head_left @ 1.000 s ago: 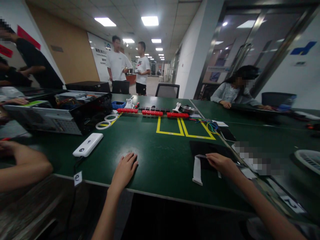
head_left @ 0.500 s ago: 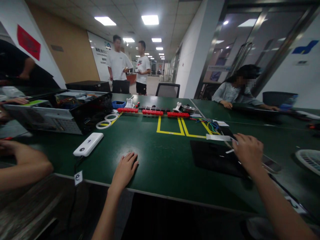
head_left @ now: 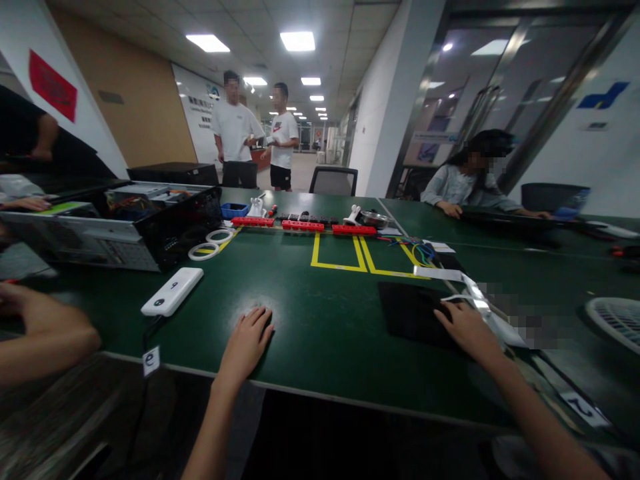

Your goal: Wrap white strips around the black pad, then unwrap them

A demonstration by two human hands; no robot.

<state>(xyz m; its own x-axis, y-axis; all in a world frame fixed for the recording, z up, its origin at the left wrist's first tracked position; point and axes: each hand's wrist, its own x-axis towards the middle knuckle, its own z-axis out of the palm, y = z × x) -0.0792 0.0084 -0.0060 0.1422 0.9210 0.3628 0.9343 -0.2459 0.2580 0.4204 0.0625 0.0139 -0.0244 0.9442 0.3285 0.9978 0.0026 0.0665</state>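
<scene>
From my remote station I list: right hand (head_left: 470,330), shifted left and lower since the previous frame, back upward over the black mat (head_left: 405,313) at centre right, fingers part-curled; whether they pinch the white strip (head_left: 439,273) just above, I cannot tell. Left hand (head_left: 247,340), unmoved, lower centre-left, flat on the green desk (head_left: 320,340), fingers slightly spread.

I see a white strip (head_left: 437,273), flat and bent, just beyond my right grip (head_left: 469,325); a black, flat mat (head_left: 403,312) lies beneath and left of that grip
</scene>
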